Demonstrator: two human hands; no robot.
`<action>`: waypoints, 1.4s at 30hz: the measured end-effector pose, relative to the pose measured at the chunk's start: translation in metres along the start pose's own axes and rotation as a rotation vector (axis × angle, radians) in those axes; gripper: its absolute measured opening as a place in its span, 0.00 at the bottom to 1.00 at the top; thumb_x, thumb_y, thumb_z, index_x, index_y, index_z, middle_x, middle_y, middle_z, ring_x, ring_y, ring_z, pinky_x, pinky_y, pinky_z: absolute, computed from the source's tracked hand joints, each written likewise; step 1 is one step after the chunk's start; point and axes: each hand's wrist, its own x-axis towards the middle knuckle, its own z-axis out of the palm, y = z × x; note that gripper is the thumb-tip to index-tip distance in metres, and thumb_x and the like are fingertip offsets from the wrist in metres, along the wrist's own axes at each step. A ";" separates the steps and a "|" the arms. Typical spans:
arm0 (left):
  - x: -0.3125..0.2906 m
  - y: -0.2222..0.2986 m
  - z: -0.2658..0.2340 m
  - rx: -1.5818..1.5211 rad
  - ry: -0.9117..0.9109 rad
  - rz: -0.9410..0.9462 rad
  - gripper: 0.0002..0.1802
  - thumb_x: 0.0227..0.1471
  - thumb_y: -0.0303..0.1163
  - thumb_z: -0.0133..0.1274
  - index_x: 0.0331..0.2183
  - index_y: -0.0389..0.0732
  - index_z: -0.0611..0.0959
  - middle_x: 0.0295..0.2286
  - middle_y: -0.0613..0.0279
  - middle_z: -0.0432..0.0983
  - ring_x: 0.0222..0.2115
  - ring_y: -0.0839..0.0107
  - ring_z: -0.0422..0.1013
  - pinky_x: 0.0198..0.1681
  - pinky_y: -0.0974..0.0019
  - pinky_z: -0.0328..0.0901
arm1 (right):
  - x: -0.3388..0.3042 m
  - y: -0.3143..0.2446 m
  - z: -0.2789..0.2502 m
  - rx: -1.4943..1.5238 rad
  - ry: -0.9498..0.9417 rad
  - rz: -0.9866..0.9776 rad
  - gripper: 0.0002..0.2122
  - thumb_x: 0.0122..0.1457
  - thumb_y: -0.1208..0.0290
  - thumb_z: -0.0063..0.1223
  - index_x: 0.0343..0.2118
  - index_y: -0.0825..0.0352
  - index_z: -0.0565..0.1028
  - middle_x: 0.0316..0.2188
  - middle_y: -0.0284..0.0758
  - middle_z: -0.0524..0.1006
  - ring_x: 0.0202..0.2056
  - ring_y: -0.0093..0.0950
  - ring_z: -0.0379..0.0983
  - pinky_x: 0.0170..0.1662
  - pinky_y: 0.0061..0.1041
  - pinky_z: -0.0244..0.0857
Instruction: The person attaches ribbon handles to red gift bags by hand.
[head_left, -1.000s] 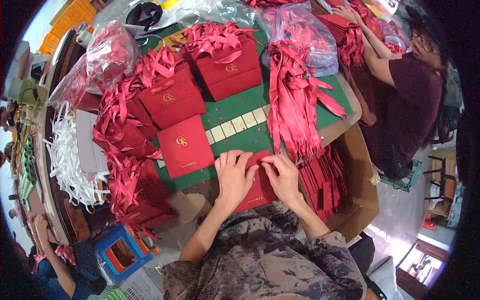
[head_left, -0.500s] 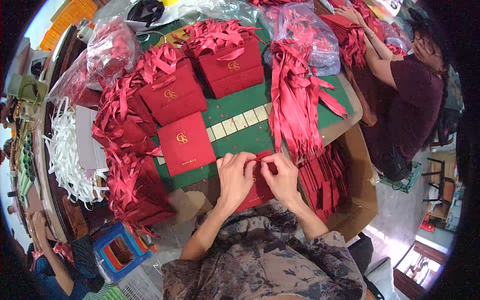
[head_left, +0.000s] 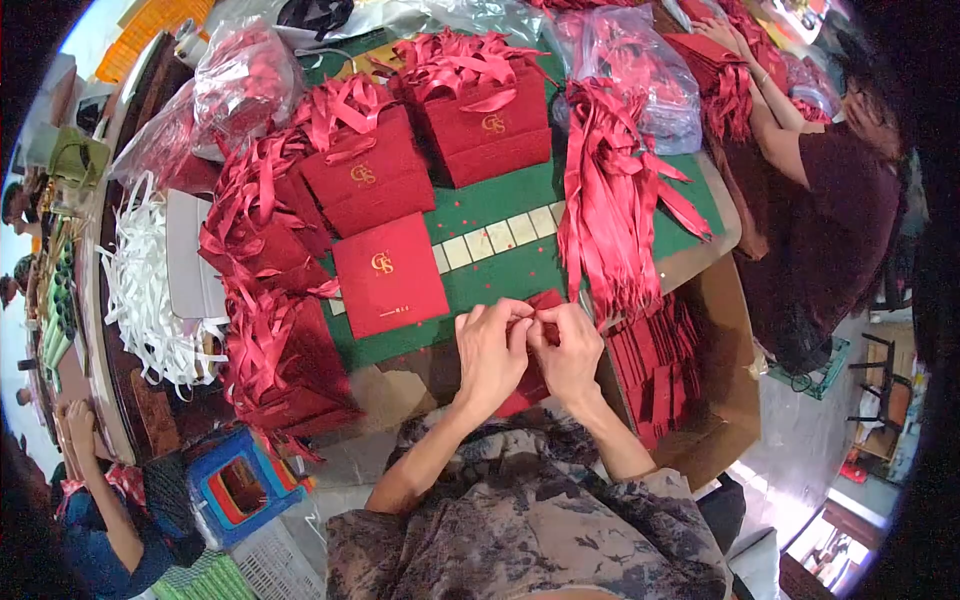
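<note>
At the table's near edge, a red paper bag (head_left: pixel 527 392) lies mostly covered by my hands. My left hand (head_left: pixel 490 352) pinches it near its upper edge, fingers closed. Right beside it my right hand (head_left: pixel 567 352) pinches the same edge, the fingertips of both hands almost meeting. Whether a ribbon end is between the fingers is too small to tell. Ahead and to the left, another flat red bag (head_left: pixel 390 285) with a gold emblem lies on the green tabletop (head_left: pixel 480 208). A bundle of red ribbons (head_left: pixel 612 200) hangs over the table edge to the right.
Stacks of ribbon-handled red bags (head_left: pixel 368 180) line the table's left and back. A cardboard box (head_left: pixel 735 400) with folded red pieces stands at right. White ribbons (head_left: pixel 160 300) and plastic bags (head_left: pixel 245 85) are at left. Co-workers sit at far right and lower left.
The view has shifted slightly, so the table's things appear a little further right. My hands stay together at the bag's upper edge, with the fingertips closer to each other.
</note>
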 end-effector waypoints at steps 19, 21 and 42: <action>-0.003 -0.001 -0.015 -0.009 -0.082 0.083 0.08 0.46 0.28 0.63 0.32 0.45 0.83 0.28 0.66 0.80 0.32 0.64 0.71 0.42 0.59 0.59 | 0.042 0.001 -0.047 0.125 -0.228 -0.094 0.04 0.54 0.75 0.61 0.30 0.69 0.78 0.31 0.37 0.75 0.35 0.37 0.74 0.39 0.33 0.67; -0.006 0.001 -0.014 0.031 -0.033 0.170 0.08 0.45 0.28 0.64 0.32 0.45 0.84 0.27 0.67 0.80 0.31 0.64 0.70 0.42 0.60 0.59 | 0.050 0.009 -0.050 0.094 -0.357 -0.109 0.05 0.55 0.73 0.61 0.30 0.68 0.78 0.30 0.37 0.75 0.35 0.36 0.74 0.38 0.33 0.67; -0.009 0.003 -0.018 0.149 0.000 0.454 0.07 0.44 0.31 0.65 0.29 0.49 0.84 0.28 0.71 0.78 0.34 0.69 0.70 0.45 0.60 0.57 | 0.079 0.030 -0.056 0.241 -0.965 -0.161 0.07 0.60 0.69 0.54 0.34 0.67 0.75 0.33 0.39 0.72 0.39 0.39 0.73 0.41 0.36 0.66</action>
